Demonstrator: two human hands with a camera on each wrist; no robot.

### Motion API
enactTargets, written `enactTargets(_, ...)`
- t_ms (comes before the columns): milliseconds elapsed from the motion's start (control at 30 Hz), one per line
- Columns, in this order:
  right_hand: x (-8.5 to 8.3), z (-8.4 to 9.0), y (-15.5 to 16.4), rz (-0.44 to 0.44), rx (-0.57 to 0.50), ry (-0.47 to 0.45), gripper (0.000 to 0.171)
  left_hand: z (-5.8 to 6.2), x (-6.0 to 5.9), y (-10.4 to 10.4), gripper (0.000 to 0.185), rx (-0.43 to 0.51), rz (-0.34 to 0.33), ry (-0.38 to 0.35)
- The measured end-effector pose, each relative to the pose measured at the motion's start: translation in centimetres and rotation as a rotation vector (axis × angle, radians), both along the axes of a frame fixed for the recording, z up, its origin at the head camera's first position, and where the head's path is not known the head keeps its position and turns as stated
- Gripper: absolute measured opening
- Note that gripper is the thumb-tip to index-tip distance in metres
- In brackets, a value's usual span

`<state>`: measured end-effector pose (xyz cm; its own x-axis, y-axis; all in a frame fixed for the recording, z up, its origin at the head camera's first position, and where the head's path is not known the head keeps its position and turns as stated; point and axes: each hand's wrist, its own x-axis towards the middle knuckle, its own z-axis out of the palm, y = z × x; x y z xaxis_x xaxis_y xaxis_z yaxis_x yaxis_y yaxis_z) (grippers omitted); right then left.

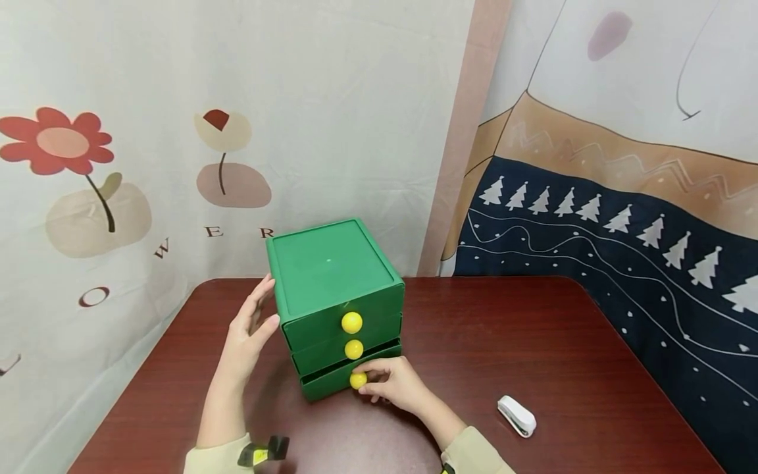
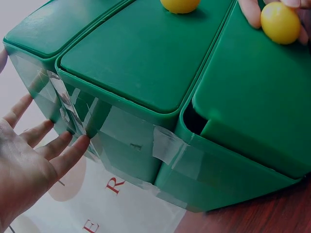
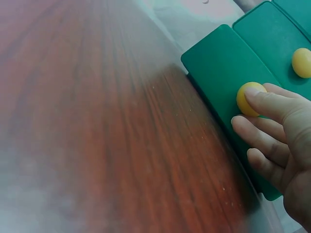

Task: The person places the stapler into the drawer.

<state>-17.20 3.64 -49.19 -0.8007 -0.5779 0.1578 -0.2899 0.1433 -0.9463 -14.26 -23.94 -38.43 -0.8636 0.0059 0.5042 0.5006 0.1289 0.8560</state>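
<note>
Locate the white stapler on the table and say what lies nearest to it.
In the head view the white stapler lies on the dark red table near its front right, apart from everything; nearest is the right hand, at the green drawer box.

From my right wrist view, my right hand sits at four o'clock, fingers curled onto the yellow knob of a green drawer front. A second knob shows at two o'clock. Reddish wooden table fills the left.
</note>
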Motion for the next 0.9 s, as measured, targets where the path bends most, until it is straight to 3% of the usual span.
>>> enactTargets(300, 1.3, 0.3, 1.3, 0.086, -0.033, 0.005, 0.024, 0.0, 0.0, -0.1, 0.054, -0.013, 0.009, 0.002)
enactTargets(900, 3.4, 0.4, 3.5, 0.143, 0.013, 0.041, 0.023, 0.1, 0.0, -0.1, 0.054, -0.03, 0.024, -0.013)
